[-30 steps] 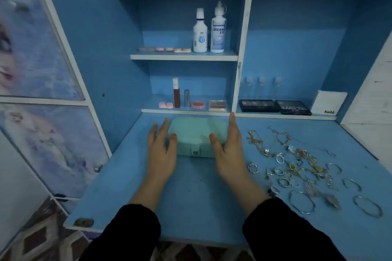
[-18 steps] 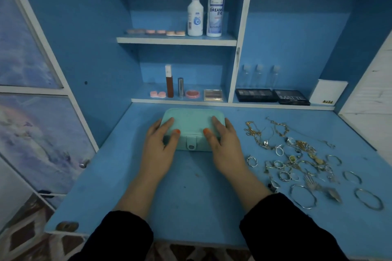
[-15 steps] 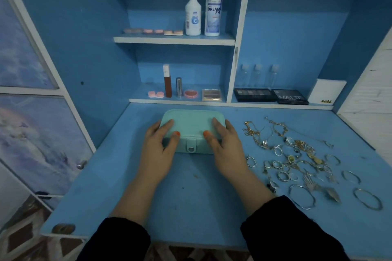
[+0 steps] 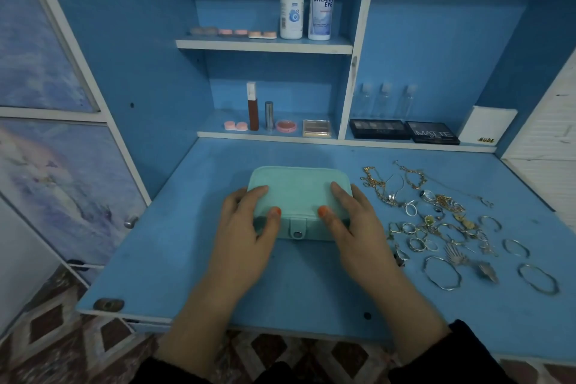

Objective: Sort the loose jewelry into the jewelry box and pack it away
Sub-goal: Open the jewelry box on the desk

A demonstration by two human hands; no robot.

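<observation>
Fingers (image 4: 260,192) of the left hand (image 4: 246,227) lie gently bent over the near left corner of the mint-green jewelry box (image 4: 299,188). The forefinger rests on the lid, the other fingers drop down the left side, and the orange-nailed thumb presses the lid's front edge. The right hand (image 4: 358,227) mirrors this at the near right corner, forefinger on the lid and thumb on the front edge, so the two hands clasp the box between them. The box is closed, and its snap tab (image 4: 298,229) hangs down the front wall between the thumbs. It sits flat on the blue fold-down desk (image 4: 280,287), roughly at the middle of the surface. Loose jewelry (image 4: 436,218) is scattered on the desk to the right of the box: gold chains towards the back, rings in the middle, silver bangles (image 4: 442,273) nearest the person. One ring lies just beside the right wrist. Black sleeves (image 4: 452,362) cover the forearms at the bottom edge. Behind the desk, shelves hold two white bottles (image 4: 291,3) and dark eyeshadow palettes (image 4: 378,129).
</observation>
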